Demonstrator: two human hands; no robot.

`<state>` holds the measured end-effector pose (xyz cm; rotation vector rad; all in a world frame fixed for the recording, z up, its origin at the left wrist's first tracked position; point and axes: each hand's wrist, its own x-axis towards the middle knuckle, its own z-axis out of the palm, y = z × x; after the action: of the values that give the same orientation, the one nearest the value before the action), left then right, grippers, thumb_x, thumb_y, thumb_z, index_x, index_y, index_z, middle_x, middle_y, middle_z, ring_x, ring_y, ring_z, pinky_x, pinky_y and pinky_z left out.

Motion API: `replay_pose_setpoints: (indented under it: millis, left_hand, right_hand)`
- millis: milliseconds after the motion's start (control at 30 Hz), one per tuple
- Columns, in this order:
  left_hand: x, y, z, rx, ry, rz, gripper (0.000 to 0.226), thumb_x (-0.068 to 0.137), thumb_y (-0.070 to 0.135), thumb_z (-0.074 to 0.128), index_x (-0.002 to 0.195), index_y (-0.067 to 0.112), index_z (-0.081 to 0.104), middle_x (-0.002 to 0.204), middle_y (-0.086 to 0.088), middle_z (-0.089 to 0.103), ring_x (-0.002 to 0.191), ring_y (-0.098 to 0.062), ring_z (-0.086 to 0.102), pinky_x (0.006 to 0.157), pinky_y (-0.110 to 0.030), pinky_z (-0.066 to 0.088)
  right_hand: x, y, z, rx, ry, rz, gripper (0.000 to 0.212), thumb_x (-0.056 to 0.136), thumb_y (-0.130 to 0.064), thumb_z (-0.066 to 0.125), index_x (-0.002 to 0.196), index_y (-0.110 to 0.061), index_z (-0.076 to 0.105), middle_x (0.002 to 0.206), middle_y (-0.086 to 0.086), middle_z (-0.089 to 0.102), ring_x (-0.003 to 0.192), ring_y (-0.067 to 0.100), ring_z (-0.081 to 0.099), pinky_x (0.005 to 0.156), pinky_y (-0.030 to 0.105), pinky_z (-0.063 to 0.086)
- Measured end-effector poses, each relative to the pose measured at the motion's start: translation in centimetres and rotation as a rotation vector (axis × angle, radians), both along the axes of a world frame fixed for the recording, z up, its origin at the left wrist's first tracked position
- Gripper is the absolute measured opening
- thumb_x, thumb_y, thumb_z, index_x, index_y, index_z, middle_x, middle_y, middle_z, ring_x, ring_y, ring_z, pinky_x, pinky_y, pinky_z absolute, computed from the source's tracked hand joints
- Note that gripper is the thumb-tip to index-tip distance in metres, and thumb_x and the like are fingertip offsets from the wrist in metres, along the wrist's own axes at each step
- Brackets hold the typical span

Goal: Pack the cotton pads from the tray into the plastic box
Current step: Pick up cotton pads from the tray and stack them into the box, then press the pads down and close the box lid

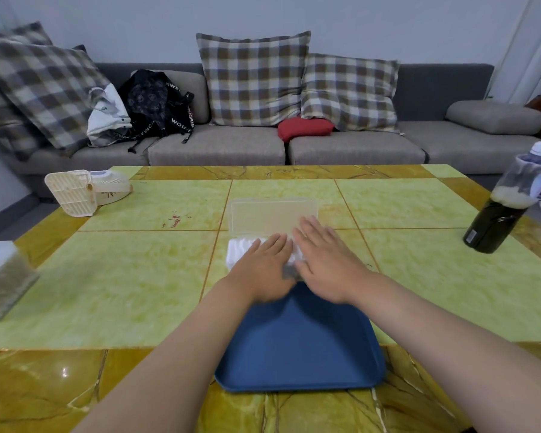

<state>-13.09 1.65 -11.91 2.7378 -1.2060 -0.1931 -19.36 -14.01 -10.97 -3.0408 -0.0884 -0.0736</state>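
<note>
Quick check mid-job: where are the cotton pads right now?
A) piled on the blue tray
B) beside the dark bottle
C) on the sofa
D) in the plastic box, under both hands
D: the white cotton pads sit in the open plastic box, with the left hand and right hand flat on them; the blue tray shows none.

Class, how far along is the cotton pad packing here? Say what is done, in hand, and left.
Done: the blue plastic tray shows no pads where visible; the white cotton pads lie in the clear plastic box. In hand: the left hand and right hand, fingers straight, press on them. Left: likely closing the open lid.
</note>
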Motion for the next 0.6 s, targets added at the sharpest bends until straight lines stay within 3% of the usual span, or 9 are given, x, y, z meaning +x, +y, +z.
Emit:
replay_pose_setpoints:
  millis: [67, 133, 200, 300, 433, 600]
  left_hand:
    - [0.1, 0.4, 0.1, -0.074, 0.039, 0.004, 0.076, 0.103, 0.045, 0.037, 0.161, 0.014, 0.000, 0.170, -0.002, -0.003, 0.156, -0.014, -0.006, 0.125, -0.033, -0.005]
    - [0.4, 1.5, 0.0, -0.051, -0.053, 0.060, 0.079, 0.101, 0.049, 0.040, 0.162, 0.014, 0.001, 0.170, -0.002, -0.002, 0.156, -0.015, -0.005, 0.126, -0.036, -0.005]
    - [0.8, 2.8, -0.2, 0.014, -0.150, 0.144, 0.085, 0.098, 0.056, 0.040, 0.162, 0.015, 0.002, 0.170, -0.002, -0.003, 0.156, -0.016, -0.006, 0.126, -0.039, -0.004]
    - [1.3, 3.8, -0.3, 0.011, -0.087, 0.178, 0.085, 0.099, 0.061, 0.036, 0.161, 0.015, 0.002, 0.170, 0.000, -0.004, 0.156, -0.012, -0.006, 0.127, -0.035, -0.001]
    - [1.0, 3.1, -0.9, 0.053, -0.194, 0.106, 0.085, 0.099, 0.064, 0.026, 0.161, 0.012, -0.002, 0.169, -0.002, -0.009, 0.155, -0.013, -0.010, 0.125, -0.035, -0.008]
    - [1.2, 2.2, -1.0, 0.016, -0.127, 0.074, 0.081, 0.100, 0.061, 0.032, 0.161, 0.018, -0.001, 0.169, -0.001, -0.008, 0.156, -0.014, -0.008, 0.123, -0.033, -0.006]
  right_hand:
    - [0.1, 0.1, -0.1, 0.010, 0.082, 0.028, 0.067, 0.107, -0.041, 0.025, 0.162, -0.013, -0.003, 0.169, 0.003, -0.011, 0.155, 0.014, -0.013, 0.126, 0.033, -0.005]
    - [0.0, 0.1, -0.4, 0.007, 0.170, 0.016, 0.071, 0.107, -0.047, 0.025, 0.161, -0.013, -0.006, 0.169, 0.003, -0.010, 0.155, 0.014, -0.010, 0.126, 0.032, -0.003]
    - [0.0, 0.0, -0.7, -0.067, 0.151, -0.020, 0.073, 0.106, -0.050, 0.025, 0.162, -0.011, -0.001, 0.169, 0.006, -0.011, 0.155, 0.018, -0.012, 0.126, 0.036, -0.003]
    - [0.3, 0.3, -0.5, -0.106, 0.029, -0.053, 0.073, 0.105, -0.050, 0.028, 0.161, -0.010, 0.004, 0.168, 0.011, -0.016, 0.154, 0.022, -0.018, 0.126, 0.041, -0.003]
    - [0.2, 0.8, -0.9, -0.056, 0.075, 0.101, 0.069, 0.106, -0.049, 0.030, 0.161, -0.030, -0.008, 0.167, 0.000, -0.019, 0.154, 0.016, -0.017, 0.126, 0.038, -0.005]
    - [0.9, 0.8, -1.2, -0.069, 0.124, 0.031, 0.076, 0.105, -0.050, 0.032, 0.162, -0.015, -0.004, 0.169, 0.003, -0.012, 0.156, 0.015, -0.009, 0.126, 0.035, -0.003]
